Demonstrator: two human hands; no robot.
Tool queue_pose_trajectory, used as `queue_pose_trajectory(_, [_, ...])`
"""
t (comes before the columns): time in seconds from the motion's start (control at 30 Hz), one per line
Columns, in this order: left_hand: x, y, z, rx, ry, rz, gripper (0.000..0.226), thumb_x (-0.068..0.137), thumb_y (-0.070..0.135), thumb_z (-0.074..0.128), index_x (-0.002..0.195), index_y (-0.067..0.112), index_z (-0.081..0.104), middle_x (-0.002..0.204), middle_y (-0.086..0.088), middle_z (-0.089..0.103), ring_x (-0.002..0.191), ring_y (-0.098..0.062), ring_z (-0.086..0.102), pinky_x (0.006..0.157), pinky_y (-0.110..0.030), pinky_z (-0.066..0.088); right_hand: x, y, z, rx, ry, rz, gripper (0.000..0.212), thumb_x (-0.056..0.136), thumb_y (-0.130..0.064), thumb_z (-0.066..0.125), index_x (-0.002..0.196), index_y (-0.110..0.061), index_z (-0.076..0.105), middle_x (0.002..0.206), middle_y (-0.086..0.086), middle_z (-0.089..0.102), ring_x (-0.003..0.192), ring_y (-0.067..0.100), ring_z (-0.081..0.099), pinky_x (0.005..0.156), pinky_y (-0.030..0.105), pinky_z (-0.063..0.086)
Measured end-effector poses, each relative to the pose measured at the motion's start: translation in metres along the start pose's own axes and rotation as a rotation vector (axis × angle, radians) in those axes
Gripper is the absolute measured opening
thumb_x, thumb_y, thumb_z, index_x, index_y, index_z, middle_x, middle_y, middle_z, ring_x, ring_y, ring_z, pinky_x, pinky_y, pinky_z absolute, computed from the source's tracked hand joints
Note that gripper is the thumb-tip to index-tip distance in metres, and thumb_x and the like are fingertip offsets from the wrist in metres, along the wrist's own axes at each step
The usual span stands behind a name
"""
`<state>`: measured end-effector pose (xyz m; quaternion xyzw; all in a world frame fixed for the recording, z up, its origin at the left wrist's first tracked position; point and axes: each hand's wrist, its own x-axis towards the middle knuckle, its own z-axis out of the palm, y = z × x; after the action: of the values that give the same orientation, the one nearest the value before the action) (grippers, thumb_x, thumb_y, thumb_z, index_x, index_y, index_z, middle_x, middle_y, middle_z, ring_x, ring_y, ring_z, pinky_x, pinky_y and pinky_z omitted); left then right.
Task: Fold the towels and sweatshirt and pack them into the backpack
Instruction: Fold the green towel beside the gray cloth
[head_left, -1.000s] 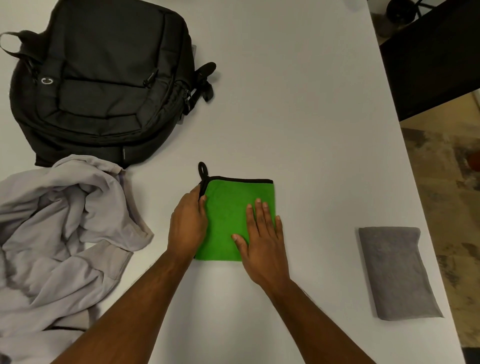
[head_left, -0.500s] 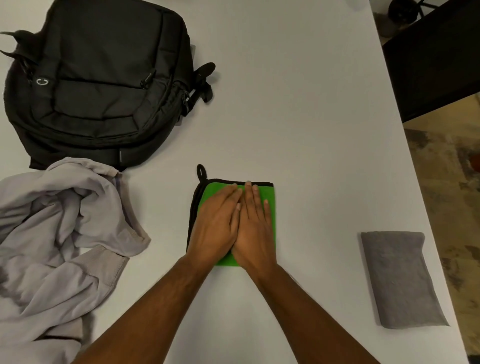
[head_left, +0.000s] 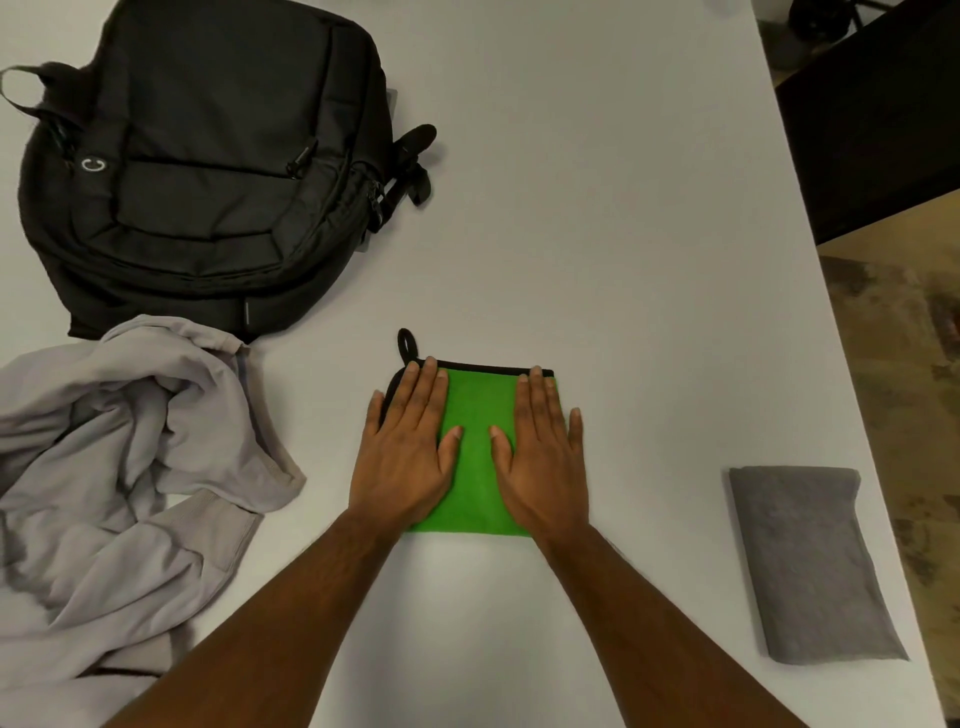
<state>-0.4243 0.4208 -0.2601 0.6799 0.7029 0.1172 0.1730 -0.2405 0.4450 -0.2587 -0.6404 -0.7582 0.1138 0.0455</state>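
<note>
Table (head_left: 597, 208), white, carries every item you are working with and serves as the reference surface. Backpack (head_left: 208, 171), black, lies flat at the table's far left corner, front pocket facing up; from this view you cannot tell whether its main compartment is unzipped. Sweatshirt (head_left: 119, 467), light grey, sits unfolded and bunched along the table's left edge, its upper fold touching the backpack's near side. Grey towel (head_left: 810, 566) is folded into a compact rectangle and rests close to the table's right edge, well apart from the other items.

Green towel (head_left: 478, 452), black-trimmed, lies folded into a small square at the table's middle, toward the near side, with its black hanging loop (head_left: 406, 344) sticking out at the far left corner. Your left hand (head_left: 405, 452) lies palm down on the towel's left portion, fingers straight and together, gripping nothing; the little finger overhangs the towel's left border onto the table. Your right hand (head_left: 545, 457) lies palm down on the towel's right portion in the same manner, fingers extended and released, with its little finger past the towel's right border. A strip of green shows between the two thumbs. Both forearms reach in from the table's near edge.
</note>
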Motion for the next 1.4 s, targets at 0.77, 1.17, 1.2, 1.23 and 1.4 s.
queue_pose_trajectory(0.77, [-0.024,-0.005,0.001,0.014,-0.057,-0.021,0.072,0.105,0.057,0.019,0.164,0.024,-0.004,0.17,0.006,-0.016,0.155,-0.013,-0.02,0.127,-0.055,0.001,-0.032,0.011,-0.004,0.021,-0.031,0.067,0.073,0.103,-0.065,0.01,0.163,-0.025,0.005,0.171,0.005,-0.003,0.157,0.02,-0.003,0.126,0.05,0.013])
queue_pose_trajectory(1.17, [-0.026,-0.007,-0.003,-0.108,0.049,-0.132,0.067,0.106,0.047,0.022,0.163,0.013,0.013,0.171,-0.007,0.005,0.158,-0.019,0.01,0.127,-0.043,0.014,-0.036,-0.008,-0.019,0.107,0.104,0.188,0.067,0.099,-0.046,0.055,0.154,-0.012,0.036,0.146,0.009,0.053,0.134,0.029,0.048,0.107,0.048,0.043])
queue_pose_trajectory(1.2, [-0.027,-0.006,-0.003,-0.102,0.063,-0.133,0.066,0.106,0.045,0.023,0.162,0.011,0.017,0.171,-0.01,0.01,0.157,-0.022,0.014,0.127,-0.044,0.017,-0.036,-0.012,-0.023,0.164,0.103,0.223,0.069,0.096,-0.04,0.063,0.153,-0.012,0.037,0.139,0.008,0.055,0.126,0.029,0.051,0.099,0.046,0.048])
queue_pose_trajectory(1.23, [-0.028,-0.005,-0.002,-0.094,0.075,-0.132,0.065,0.106,0.043,0.025,0.161,0.01,0.021,0.17,-0.012,0.013,0.156,-0.024,0.018,0.126,-0.046,0.019,-0.036,-0.015,-0.027,0.234,0.091,0.267,0.071,0.093,-0.036,0.068,0.153,-0.013,0.037,0.134,0.008,0.056,0.121,0.028,0.051,0.095,0.045,0.049])
queue_pose_trajectory(1.4, [-0.031,0.002,-0.002,-0.048,0.06,-0.125,0.062,0.106,0.039,0.027,0.159,0.008,0.026,0.168,-0.017,0.019,0.154,-0.03,0.023,0.124,-0.05,0.023,-0.027,-0.011,-0.042,0.596,-0.094,0.599,0.057,0.083,-0.027,0.081,0.127,-0.014,0.046,0.12,0.007,0.064,0.102,0.026,0.063,0.086,0.035,0.052])
